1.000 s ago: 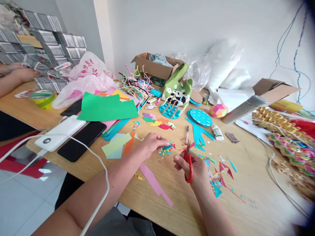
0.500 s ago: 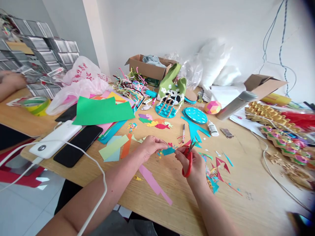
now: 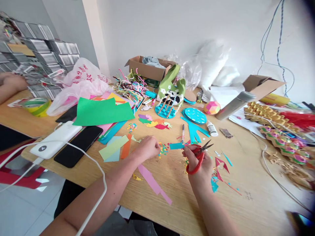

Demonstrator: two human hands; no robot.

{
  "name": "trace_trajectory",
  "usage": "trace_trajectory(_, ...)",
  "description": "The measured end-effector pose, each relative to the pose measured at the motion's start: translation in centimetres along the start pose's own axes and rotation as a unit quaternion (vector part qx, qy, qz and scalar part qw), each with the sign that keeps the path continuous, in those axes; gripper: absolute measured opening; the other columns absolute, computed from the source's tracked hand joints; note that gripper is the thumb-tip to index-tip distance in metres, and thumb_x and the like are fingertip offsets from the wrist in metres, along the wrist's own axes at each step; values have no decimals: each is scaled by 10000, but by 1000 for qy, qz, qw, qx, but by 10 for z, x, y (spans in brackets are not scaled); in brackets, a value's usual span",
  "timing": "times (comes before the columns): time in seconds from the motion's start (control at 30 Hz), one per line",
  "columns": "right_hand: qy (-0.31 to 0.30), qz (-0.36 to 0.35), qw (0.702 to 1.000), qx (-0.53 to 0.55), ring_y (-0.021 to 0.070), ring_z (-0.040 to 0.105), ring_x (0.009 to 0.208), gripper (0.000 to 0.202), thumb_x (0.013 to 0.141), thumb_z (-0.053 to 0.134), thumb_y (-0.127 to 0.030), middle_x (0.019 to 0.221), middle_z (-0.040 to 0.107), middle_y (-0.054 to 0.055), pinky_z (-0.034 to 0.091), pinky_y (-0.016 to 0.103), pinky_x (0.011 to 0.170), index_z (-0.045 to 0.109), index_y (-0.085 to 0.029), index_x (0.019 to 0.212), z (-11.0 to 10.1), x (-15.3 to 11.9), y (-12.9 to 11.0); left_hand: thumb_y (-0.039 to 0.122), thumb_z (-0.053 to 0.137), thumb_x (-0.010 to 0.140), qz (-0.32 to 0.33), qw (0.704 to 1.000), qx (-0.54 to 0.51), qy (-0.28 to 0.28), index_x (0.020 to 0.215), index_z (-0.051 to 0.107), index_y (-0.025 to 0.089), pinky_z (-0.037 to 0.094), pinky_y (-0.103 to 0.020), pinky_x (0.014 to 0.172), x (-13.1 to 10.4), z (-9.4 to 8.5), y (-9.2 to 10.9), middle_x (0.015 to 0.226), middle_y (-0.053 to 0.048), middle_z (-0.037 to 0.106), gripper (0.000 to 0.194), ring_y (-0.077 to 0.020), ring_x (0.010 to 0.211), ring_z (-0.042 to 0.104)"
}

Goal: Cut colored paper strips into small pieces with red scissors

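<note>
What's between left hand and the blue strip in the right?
Head view: small multicoloured dots lie scattered between the left hand and that blue strip.

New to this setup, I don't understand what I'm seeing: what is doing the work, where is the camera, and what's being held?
No machine here: a person works with two bare hands, filmed from a head-worn camera looking forward and down. The right hand holds red-handled scissors, blades apart; a blue paper strip meets its fingertips. The left hand is curled beside colourful paper dots; whether it holds anything is hidden. On the wooden table also lie paper fish, a green sheet and a phone.
</note>
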State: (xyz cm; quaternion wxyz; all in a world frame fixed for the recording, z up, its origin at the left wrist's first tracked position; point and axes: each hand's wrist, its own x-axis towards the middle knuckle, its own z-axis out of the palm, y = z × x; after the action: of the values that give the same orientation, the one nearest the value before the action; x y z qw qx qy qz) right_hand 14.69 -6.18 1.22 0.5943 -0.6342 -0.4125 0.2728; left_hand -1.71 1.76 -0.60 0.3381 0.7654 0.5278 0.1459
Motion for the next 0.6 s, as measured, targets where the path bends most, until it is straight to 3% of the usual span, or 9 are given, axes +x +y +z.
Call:
trace_trajectory(0.2,6,-3,1000,9,141,536,626,266,706,712,-388,654,581,10,390,237,565,593,-150,725,0,0,0,139,600,667,16,997,-47,66,757,725,175,451,-277,707,1,-5,0,818,-61,690,158,-183,774,614)
trace_trajectory(0.3,-5,-8,1000,12,132,526,623,259,723,706,-384,649,581,7,382,231,564,590,-152,707,1,-1,1,188,683,631,-4,980,-194,-47,834,714,168,412,-255,616,-1,-8,4,738,-19,644,206,-146,671,569)
trace_trajectory(0.4,-20,-11,999,23,129,529,633,251,734,701,-373,660,588,7,400,233,591,585,-155,694,3,-3,1,276,770,580,11,909,-388,-155,841,689,149,377,-228,596,-6,-8,9,737,0,625,301,-109,662,540)
trace_trajectory(0.5,-38,-7,999,26,125,526,630,237,729,710,-362,663,588,4,405,234,597,597,-155,706,4,-4,3,348,768,596,-5,866,-473,-161,842,681,138,306,-216,518,-8,-4,14,691,9,598,335,-76,587,474)
trace_trajectory(0.6,-68,-6,997,29,120,516,624,230,730,714,-361,656,577,-5,397,227,583,603,-160,727,4,-5,6,343,742,623,-12,857,-496,-141,808,675,128,256,-216,480,-8,1,14,686,-6,618,292,-58,536,424)
